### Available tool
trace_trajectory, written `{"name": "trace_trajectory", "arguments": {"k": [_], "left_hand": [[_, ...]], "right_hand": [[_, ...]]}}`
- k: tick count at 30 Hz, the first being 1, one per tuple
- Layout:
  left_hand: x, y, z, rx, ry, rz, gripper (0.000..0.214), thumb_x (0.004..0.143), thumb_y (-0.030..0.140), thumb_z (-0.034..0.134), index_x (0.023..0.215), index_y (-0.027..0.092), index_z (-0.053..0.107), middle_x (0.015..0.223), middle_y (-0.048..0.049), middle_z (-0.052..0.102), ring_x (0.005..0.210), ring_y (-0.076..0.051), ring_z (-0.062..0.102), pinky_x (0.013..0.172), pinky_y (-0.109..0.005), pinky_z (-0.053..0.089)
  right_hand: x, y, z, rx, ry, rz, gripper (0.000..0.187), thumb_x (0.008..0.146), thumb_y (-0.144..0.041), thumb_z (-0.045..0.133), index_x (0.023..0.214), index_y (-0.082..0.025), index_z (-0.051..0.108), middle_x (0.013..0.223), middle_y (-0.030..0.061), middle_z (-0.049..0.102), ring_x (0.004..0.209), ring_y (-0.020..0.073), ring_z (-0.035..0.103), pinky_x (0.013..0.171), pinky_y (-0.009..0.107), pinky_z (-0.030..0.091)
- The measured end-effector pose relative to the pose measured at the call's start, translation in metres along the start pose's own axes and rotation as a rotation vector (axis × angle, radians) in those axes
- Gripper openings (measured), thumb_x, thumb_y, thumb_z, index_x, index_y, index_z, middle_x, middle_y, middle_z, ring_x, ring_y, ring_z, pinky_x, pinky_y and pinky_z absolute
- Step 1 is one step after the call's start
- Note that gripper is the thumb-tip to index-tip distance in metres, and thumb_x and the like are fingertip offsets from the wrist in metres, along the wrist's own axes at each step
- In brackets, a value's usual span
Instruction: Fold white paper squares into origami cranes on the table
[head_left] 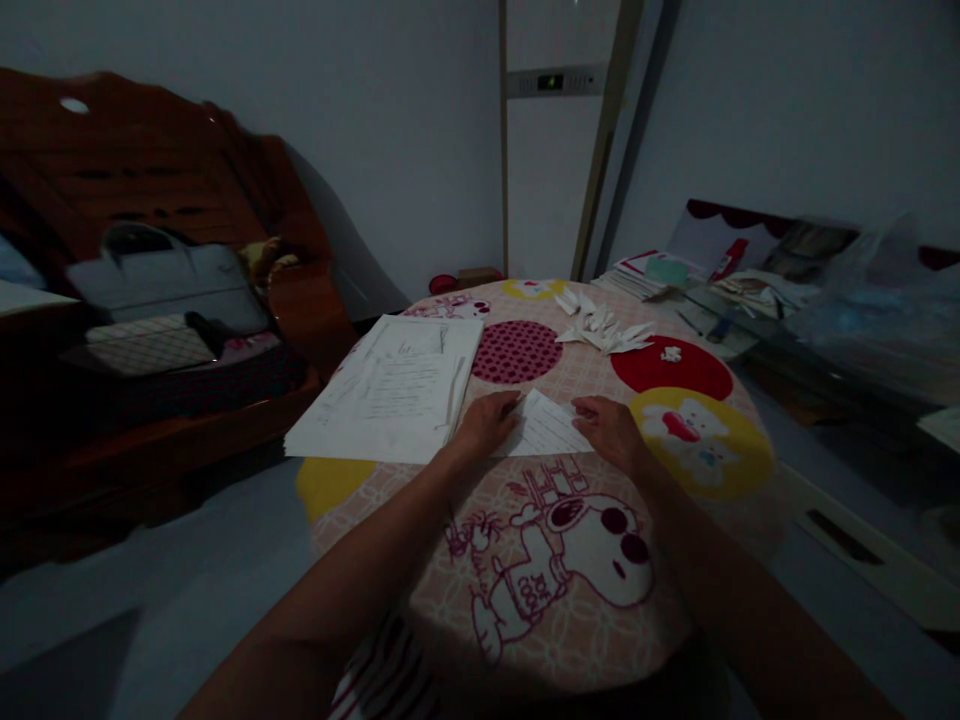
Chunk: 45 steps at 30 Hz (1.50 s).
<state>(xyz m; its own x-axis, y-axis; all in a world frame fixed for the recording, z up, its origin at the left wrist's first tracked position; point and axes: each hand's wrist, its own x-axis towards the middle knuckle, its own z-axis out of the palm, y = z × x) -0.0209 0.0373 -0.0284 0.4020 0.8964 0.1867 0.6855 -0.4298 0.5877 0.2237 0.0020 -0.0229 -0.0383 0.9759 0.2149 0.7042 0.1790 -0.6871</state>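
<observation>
A folded sheet of paper (546,428) with lines of writing lies on the round table between my two hands, its top corner pointing away from me. My left hand (489,420) has its curled fingers on the paper's left side. On the right side, my right hand (606,424) pinches the edge with bent fingers. Left of the paper is a stack of printed sheets (390,385). Beyond my right hand lies a heap of folded white paper pieces (600,326), and near it a small white paper cluster (671,354).
A patterned cloth (495,500) covers the table. At the left stands a wooden bench (150,150) with a grey bag (169,285). To the right, a glass-topped table (727,330) bears papers and a plastic bag (862,310). A tall white cabinet unit (551,180) stands behind.
</observation>
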Motion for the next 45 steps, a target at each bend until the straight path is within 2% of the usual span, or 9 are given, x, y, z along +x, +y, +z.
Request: {"name": "trace_trajectory", "arguments": {"k": [9,15,27,33,36,40,45], "left_hand": [[-0.007,0.002,0.005,-0.054,0.018,-0.018,0.052,0.077,0.015,0.067,0.129,0.016,0.065,0.123,-0.0119,0.070,0.110,-0.026,0.066,0.102,-0.041,0.051],[-0.005,0.002,0.006,-0.063,0.028,-0.016,0.050,0.079,0.015,0.065,0.129,0.014,0.064,0.119,-0.0121,0.071,0.105,-0.025,0.067,0.100,-0.040,0.052],[-0.004,0.003,0.006,-0.167,0.057,0.012,0.044,0.082,0.012,0.056,0.124,0.016,0.068,0.119,-0.0099,0.073,0.100,-0.022,0.069,0.097,-0.039,0.053],[-0.002,0.003,0.003,-0.228,0.081,-0.015,0.044,0.080,0.011,0.057,0.122,0.013,0.070,0.114,-0.0107,0.075,0.095,-0.021,0.070,0.095,-0.038,0.054],[-0.001,-0.001,0.001,-0.349,0.077,-0.030,0.044,0.079,0.020,0.064,0.122,0.011,0.070,0.107,-0.0117,0.076,0.088,-0.022,0.069,0.087,-0.037,0.055],[-0.004,-0.006,-0.008,-0.634,0.025,-0.101,0.051,0.072,0.035,0.076,0.116,0.011,0.073,0.097,-0.0107,0.077,0.082,-0.022,0.068,0.075,-0.033,0.054],[-0.014,0.002,-0.029,-0.910,0.025,-0.227,0.046,0.076,0.042,0.075,0.113,0.015,0.075,0.097,-0.0111,0.077,0.083,-0.022,0.069,0.072,-0.032,0.054]], "right_hand": [[0.001,-0.002,0.010,0.173,-0.019,0.108,0.033,0.068,-0.012,0.072,0.101,-0.011,0.075,0.080,0.0061,0.073,0.070,0.0173,0.067,0.068,0.028,0.055],[-0.001,0.001,0.012,0.108,0.017,0.097,0.030,0.068,-0.013,0.071,0.097,-0.014,0.076,0.080,0.0052,0.074,0.069,0.0163,0.067,0.070,0.029,0.055],[0.001,-0.005,0.015,0.197,-0.006,0.106,0.030,0.068,-0.014,0.068,0.098,-0.015,0.077,0.082,0.0057,0.075,0.072,0.0175,0.067,0.071,0.029,0.056],[0.000,-0.008,0.021,0.342,0.013,0.124,0.030,0.064,-0.013,0.065,0.091,-0.016,0.077,0.080,0.0043,0.075,0.071,0.0174,0.067,0.069,0.028,0.054],[0.001,-0.006,0.019,0.442,0.028,0.157,0.029,0.062,-0.017,0.067,0.089,-0.014,0.076,0.075,0.0049,0.075,0.068,0.0181,0.067,0.063,0.028,0.053],[0.003,0.000,0.011,0.617,0.111,0.209,0.032,0.058,-0.026,0.073,0.088,-0.013,0.075,0.075,0.0060,0.075,0.064,0.0183,0.067,0.061,0.030,0.053],[0.001,0.001,-0.002,0.761,0.242,0.252,0.034,0.057,-0.029,0.079,0.088,-0.016,0.072,0.079,0.0057,0.075,0.069,0.0196,0.069,0.068,0.035,0.056]]}}
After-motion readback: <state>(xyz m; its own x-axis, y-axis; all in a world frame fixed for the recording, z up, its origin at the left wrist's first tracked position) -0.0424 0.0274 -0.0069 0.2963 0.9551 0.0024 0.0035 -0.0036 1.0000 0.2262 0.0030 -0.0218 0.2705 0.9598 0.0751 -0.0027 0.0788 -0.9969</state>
